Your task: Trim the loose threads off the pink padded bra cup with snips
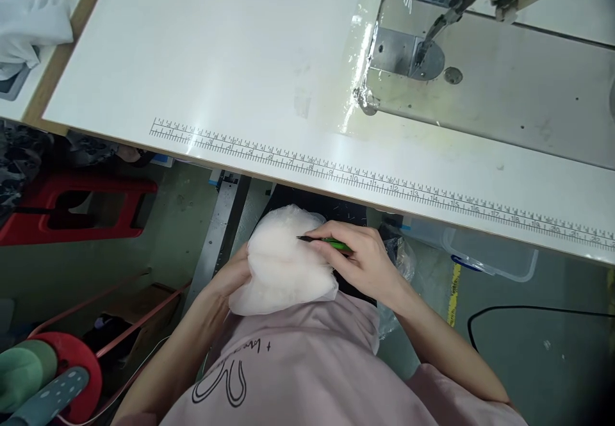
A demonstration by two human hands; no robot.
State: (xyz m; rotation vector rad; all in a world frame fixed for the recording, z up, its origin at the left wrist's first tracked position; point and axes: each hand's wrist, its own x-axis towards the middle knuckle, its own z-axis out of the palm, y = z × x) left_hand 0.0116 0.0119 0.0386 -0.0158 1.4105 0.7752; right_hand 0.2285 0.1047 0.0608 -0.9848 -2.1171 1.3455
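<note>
A white bench stretches across the view beyond the left hand and right hand. A measuring scale is printed along its near edge, and soft glare lies on its top. A sewing machine sits up and to the right of the right hand. Under the bench the floor is dull green. A red plastic stool stands left of the left hand. A clear tub and a black cable lie right of the right hand.
</note>
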